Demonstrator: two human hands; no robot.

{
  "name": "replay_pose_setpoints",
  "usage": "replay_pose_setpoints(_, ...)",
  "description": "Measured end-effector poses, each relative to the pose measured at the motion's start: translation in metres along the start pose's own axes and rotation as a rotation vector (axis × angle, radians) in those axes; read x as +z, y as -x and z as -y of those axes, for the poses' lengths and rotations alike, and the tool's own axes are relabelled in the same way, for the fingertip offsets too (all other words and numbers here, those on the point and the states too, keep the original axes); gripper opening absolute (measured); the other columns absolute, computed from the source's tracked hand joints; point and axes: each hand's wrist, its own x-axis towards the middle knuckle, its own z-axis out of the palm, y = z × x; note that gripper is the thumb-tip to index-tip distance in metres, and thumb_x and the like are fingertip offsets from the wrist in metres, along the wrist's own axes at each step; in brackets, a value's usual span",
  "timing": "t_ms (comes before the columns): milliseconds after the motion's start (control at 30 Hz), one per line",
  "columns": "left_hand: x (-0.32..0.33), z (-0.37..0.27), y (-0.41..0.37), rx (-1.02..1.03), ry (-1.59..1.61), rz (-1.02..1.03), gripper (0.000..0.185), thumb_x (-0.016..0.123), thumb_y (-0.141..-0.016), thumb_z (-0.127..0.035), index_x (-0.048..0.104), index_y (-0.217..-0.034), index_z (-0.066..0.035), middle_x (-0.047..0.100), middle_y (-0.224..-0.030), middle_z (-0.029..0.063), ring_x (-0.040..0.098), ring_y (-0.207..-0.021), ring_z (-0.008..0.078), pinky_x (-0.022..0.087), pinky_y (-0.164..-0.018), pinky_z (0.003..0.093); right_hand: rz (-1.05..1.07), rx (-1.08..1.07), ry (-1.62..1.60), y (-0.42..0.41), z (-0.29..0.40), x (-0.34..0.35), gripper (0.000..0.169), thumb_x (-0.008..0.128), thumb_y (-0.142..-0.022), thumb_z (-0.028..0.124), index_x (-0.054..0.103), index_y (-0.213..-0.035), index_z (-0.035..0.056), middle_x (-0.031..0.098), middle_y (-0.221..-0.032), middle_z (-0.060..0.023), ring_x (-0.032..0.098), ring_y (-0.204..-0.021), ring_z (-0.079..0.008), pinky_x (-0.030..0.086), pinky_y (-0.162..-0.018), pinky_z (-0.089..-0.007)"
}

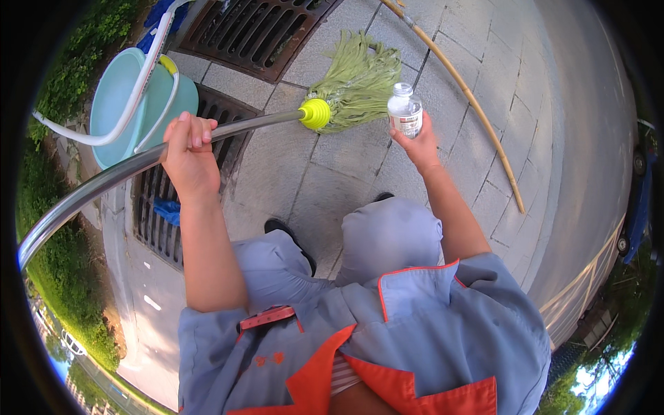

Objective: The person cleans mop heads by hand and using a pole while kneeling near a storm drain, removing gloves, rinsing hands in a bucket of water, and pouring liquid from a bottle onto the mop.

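Observation:
My left hand [191, 155] is wrapped around the shiny metal handle [254, 122] of a mop. At the handle's end a ribbed yellow socket [315, 114] joins the mop head of green cloth strands [358, 83], which lies spread on the paving. In my right hand [421, 148] I hold a small clear bottle [404, 110], upright and uncapped, with a printed label around its lower part. It is held over the paving just right of the strands. Whether anything is inside the bottle I cannot tell.
A light green bucket [176, 101] stands at the left, a white curved pole [136, 98] crossing it. Rusty drain grates [259, 39] are set in the paving. A blue cloth or glove [167, 210] lies on the nearer grate. A bamboo pole [467, 93] lies at the right.

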Motion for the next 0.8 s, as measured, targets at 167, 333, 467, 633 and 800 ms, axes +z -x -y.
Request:
replay_pose_setpoints(167,-0.01,0.002,-0.001,-0.041,0.063,0.048,0.034,0.043,-0.094,-0.012,0.035,-0.061,-0.011,0.031,-0.059,0.0,0.036,-0.06,0.0134,0.042,-0.078,0.0338,-0.285,0.071,0.152,0.026,-0.048,-0.014,0.098,0.083,-0.058,0.035,0.032,-0.136,0.0045,0.033,-0.123,-0.0177,0.034,-0.12,-0.0332,0.033,-0.103,-0.0406)
replay_pose_setpoints(333,-0.006,0.004,-0.001,-0.037,0.072,0.004,0.035,0.042,-0.095,-0.012,0.033,-0.061,-0.011,0.03,-0.058,0.0004,0.035,-0.06,0.0138,0.04,-0.076,0.0335,-0.441,0.089,-0.187,0.041,-0.058,-0.053,0.082,0.081,-0.062,0.02,0.035,-0.128,0.0063,0.045,-0.12,-0.0116,0.047,-0.113,-0.0239,0.038,-0.098,-0.0367)
replay_pose_setpoints(467,-0.02,0.004,-0.007,-0.06,0.097,-0.014,0.035,0.041,-0.095,-0.012,0.034,-0.06,-0.011,0.031,-0.058,0.0014,0.037,-0.061,0.015,0.042,-0.078,0.036,-0.475,0.132,-0.344,0.039,-0.073,-0.079,0.075,0.08,-0.063,0.01,0.036,-0.124,0.007,0.051,-0.118,-0.0078,0.051,-0.111,-0.0207,0.041,-0.096,-0.0351)
replay_pose_setpoints(633,-0.04,0.005,-0.011,-0.104,0.148,-0.039,0.038,0.04,-0.095,-0.011,0.031,-0.058,-0.011,0.034,-0.057,0.0043,0.04,-0.061,0.0183,0.042,-0.083,0.0399,-0.695,0.236,-0.269,0.027,-0.169,-0.105,0.079,0.081,-0.061,0.01,0.034,-0.125,0.0065,0.051,-0.12,-0.0071,0.051,-0.112,-0.0214,0.04,-0.097,-0.0357)
replay_pose_setpoints(800,-0.039,0.008,-0.01,-0.09,0.124,-0.044,0.036,0.036,-0.094,-0.01,0.033,-0.058,-0.012,0.032,-0.057,0.003,0.041,-0.062,0.0189,0.042,-0.084,0.041,-0.911,0.324,-0.353,0.033,-0.209,-0.111,0.083,0.083,-0.06,0.011,0.034,-0.127,0.0059,0.051,-0.121,-0.0089,0.051,-0.112,-0.0223,0.04,-0.097,-0.0365)
